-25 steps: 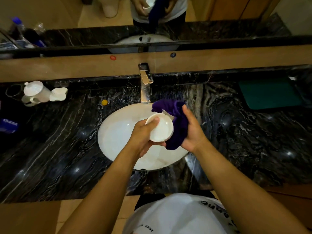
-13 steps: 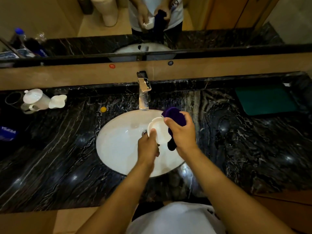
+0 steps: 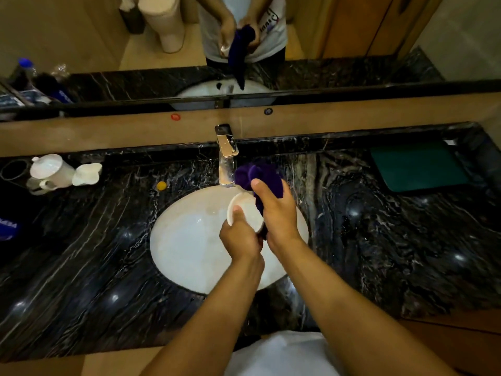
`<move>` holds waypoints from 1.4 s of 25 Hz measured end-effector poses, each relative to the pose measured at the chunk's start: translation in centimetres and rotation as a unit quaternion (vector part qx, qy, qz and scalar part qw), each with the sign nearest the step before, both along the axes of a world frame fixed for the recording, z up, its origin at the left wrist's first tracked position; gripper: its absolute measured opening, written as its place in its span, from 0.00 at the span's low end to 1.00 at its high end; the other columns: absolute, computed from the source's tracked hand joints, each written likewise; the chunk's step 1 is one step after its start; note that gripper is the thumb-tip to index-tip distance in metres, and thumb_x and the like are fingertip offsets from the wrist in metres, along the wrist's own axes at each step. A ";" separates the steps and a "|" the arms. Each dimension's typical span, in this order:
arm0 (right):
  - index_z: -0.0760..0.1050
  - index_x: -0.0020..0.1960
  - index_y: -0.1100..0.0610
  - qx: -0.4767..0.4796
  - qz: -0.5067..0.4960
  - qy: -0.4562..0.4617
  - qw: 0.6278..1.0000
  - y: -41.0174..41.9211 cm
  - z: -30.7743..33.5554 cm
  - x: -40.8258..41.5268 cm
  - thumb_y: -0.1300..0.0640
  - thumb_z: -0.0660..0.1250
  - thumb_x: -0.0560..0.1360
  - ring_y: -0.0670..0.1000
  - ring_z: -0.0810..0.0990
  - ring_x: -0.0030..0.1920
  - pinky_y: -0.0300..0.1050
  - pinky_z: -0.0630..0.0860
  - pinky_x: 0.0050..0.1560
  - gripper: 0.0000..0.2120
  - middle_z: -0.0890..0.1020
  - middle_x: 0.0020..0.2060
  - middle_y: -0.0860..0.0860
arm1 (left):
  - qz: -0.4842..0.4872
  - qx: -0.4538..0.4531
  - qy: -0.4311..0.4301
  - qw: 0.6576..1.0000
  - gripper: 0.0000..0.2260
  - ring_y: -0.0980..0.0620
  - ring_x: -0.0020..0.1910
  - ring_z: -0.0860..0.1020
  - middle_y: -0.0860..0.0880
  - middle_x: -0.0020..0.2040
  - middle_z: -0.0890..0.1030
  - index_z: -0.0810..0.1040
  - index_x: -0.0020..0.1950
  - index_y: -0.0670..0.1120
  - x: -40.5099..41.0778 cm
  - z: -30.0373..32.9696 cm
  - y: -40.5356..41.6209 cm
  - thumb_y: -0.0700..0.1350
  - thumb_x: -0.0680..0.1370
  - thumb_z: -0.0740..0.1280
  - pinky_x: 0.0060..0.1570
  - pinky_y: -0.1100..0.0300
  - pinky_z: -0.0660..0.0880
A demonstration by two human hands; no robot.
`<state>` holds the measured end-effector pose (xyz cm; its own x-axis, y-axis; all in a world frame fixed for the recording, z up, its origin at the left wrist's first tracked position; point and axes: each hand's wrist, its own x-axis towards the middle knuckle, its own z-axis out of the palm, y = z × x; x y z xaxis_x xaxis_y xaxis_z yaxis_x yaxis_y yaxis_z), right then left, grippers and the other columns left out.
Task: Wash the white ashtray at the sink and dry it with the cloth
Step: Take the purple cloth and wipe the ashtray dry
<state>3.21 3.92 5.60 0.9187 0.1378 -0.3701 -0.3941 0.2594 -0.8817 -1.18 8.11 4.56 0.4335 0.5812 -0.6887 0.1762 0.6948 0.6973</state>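
Above the white oval sink [image 3: 189, 240] I hold the round white ashtray [image 3: 245, 210] tilted on its edge. My left hand [image 3: 238, 237] grips its lower rim, thumb on the inside. My right hand [image 3: 276, 213] is closed on the purple cloth [image 3: 260, 176] and presses it against the ashtray's right side and back. Part of the cloth bunches above my thumb, near the chrome tap [image 3: 227, 156]. No water runs from the tap.
Black marble counter [image 3: 95, 267] surrounds the sink. White cups and a lid [image 3: 58, 172] stand at the far left, a small yellow object [image 3: 161, 185] beside the basin, a green mat [image 3: 417, 165] at the far right. A mirror behind reflects me.
My right hand has closed over the cloth and come round onto the ashtray. The ashtray has tipped more upright and my left hand has slid to its lower rim.
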 end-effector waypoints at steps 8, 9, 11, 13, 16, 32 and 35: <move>0.79 0.58 0.53 -0.086 0.016 -0.058 0.994 -3.1 1.0 0.0 0.59 0.79 0.69 0.55 0.86 0.48 0.55 0.84 0.49 0.19 0.87 0.49 0.53 | -0.288 0.084 0.024 0.954 0.20 0.46 0.33 0.76 0.40 0.44 0.81 0.78 0.61 0.41 -1.3 -0.6 2.1 0.55 0.85 0.58 0.28 0.57 0.72; 0.79 0.58 0.55 -0.081 0.055 -0.051 0.994 -3.8 1.5 1.0 0.62 0.78 0.70 0.57 0.86 0.48 0.57 0.83 0.50 0.18 0.87 0.49 0.55 | -0.339 0.127 0.008 0.932 0.20 0.46 0.30 0.75 0.39 0.40 0.80 0.78 0.61 0.39 -1.3 -0.3 3.2 0.55 0.85 0.58 0.26 0.57 0.71; 0.79 0.60 0.59 -0.062 0.159 -0.017 0.985 -4.8 2.5 2.8 0.65 0.76 0.71 0.59 0.85 0.50 0.59 0.82 0.52 0.18 0.86 0.52 0.60 | -0.425 0.186 -0.018 0.886 0.20 0.45 0.26 0.74 0.40 0.36 0.79 0.80 0.58 0.41 -1.4 0.9 4.6 0.57 0.84 0.59 0.24 0.59 0.69; 0.79 0.62 0.60 -0.040 0.180 -0.010 0.983 -4.3 2.9 3.2 0.65 0.76 0.71 0.61 0.85 0.53 0.59 0.81 0.55 0.20 0.85 0.55 0.62 | -0.414 0.203 -0.009 0.887 0.19 0.47 0.24 0.71 0.42 0.34 0.77 0.80 0.54 0.44 -0.9 1.6 4.5 0.59 0.84 0.60 0.23 0.62 0.66; 0.79 0.61 0.54 -0.024 0.054 -0.035 0.998 -1.7 2.4 0.9 0.59 0.77 0.71 0.59 0.86 0.55 0.58 0.83 0.55 0.19 0.86 0.53 0.57 | -0.214 0.128 0.019 0.968 0.19 0.49 0.23 0.71 0.42 0.34 0.77 0.79 0.55 0.41 -0.1 1.0 1.9 0.57 0.84 0.60 0.23 0.62 0.65; 0.79 0.56 0.54 -0.078 -0.068 -0.048 0.994 -1.0 1.6 -2.4 0.56 0.76 0.72 0.49 0.86 0.45 0.50 0.84 0.47 0.14 0.87 0.47 0.52 | -0.099 0.038 0.038 0.994 0.20 0.45 0.37 0.84 0.43 0.46 0.85 0.80 0.59 0.41 0.0 0.0 -0.1 0.57 0.81 0.64 0.30 0.55 0.81; 0.78 0.56 0.53 -0.160 -0.056 -0.096 0.981 -1.6 1.4 -2.8 0.56 0.76 0.72 0.45 0.84 0.41 0.45 0.83 0.42 0.14 0.85 0.44 0.48 | -0.141 0.012 0.043 0.989 0.19 0.47 0.33 0.81 0.42 0.43 0.84 0.80 0.57 0.40 -1.1 -0.1 0.0 0.55 0.83 0.62 0.33 0.55 0.79</move>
<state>0.43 2.28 7.01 0.9784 -0.0630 -0.1967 -0.1977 -0.0101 -0.9802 -2.32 8.10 4.47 0.5205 0.4627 -0.7176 0.4204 0.5926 0.6871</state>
